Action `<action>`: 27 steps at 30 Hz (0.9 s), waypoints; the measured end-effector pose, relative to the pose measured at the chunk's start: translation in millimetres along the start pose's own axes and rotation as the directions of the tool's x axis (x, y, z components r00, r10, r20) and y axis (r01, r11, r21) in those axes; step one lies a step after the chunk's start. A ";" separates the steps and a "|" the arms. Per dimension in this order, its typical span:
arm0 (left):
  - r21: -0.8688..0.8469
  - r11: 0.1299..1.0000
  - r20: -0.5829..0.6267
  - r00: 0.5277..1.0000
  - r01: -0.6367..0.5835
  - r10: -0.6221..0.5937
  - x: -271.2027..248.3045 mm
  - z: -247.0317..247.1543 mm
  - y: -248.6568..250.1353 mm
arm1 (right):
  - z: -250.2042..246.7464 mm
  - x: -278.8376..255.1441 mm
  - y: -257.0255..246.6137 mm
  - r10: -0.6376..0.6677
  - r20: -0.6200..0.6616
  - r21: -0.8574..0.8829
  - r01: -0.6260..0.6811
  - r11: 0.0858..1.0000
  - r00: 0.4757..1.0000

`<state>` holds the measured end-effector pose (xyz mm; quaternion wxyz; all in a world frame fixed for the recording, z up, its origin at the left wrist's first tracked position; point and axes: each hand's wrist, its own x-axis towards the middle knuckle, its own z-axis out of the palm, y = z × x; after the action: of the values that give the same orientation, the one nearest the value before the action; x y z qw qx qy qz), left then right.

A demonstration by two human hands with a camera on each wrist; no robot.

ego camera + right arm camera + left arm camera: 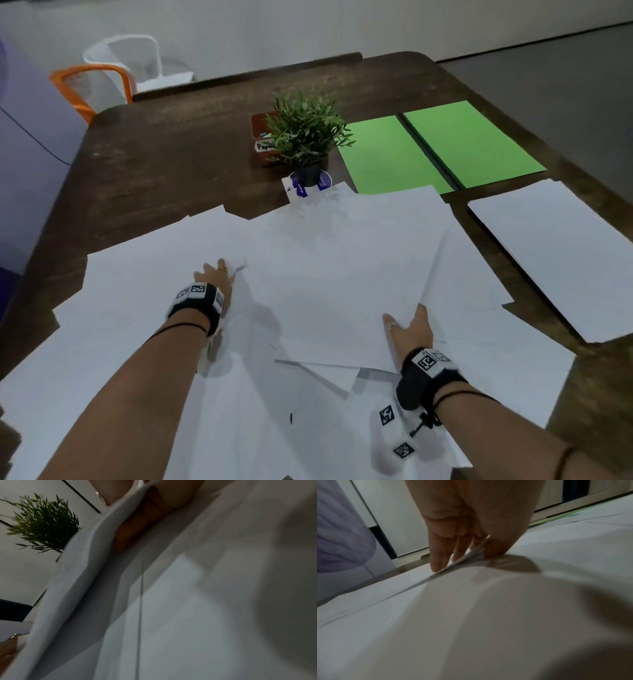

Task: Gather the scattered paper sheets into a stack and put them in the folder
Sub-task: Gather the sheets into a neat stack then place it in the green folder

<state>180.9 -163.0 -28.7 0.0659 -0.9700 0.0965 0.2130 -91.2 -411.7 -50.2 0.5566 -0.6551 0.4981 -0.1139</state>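
Note:
Several white paper sheets (335, 260) lie overlapping across the dark wooden table (164, 164). An open green folder (387, 157) lies flat at the far right. My left hand (222, 272) pinches the raised corner of a sheet (471, 555) between thumb and fingers (436, 561) at the centre left. My right hand (407, 325) grips the lifted edge of overlapping sheets (82, 568) near the front right, thumb on top. Its fingers (137, 524) lie beneath the paper and are hidden in the head view.
A potted plant (305, 133) and a brown labelled box (262, 140) stand behind the sheets, left of the folder. A separate neat white sheet pile (555, 257) lies by the table's right edge. An orange chair (92, 85) and a white chair (137, 58) stand beyond the far-left corner.

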 end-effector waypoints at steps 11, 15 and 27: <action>0.002 0.986 -0.171 0.972 -0.165 0.163 -42.5 -33.1 20.1 | 0.1 8.7 2.1 0.045 0.065 -0.008 -0.045 0.999 0.997; -0.194 0.919 -0.265 0.921 -0.342 0.287 -98.9 -33.1 77.1 | -11.6 3.7 -0.4 0.023 0.159 -0.009 -0.022 1.000 0.987; -0.276 0.935 0.012 0.972 -0.223 0.236 -126.2 24.5 111.3 | -44.9 -6.2 -18.2 0.085 0.321 0.222 -0.162 0.961 0.943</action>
<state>34.7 -247.0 -6.6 -0.0915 -0.9468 0.1773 0.2525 -116.1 -436.6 -16.5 0.7102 -0.5580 0.4278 -0.0356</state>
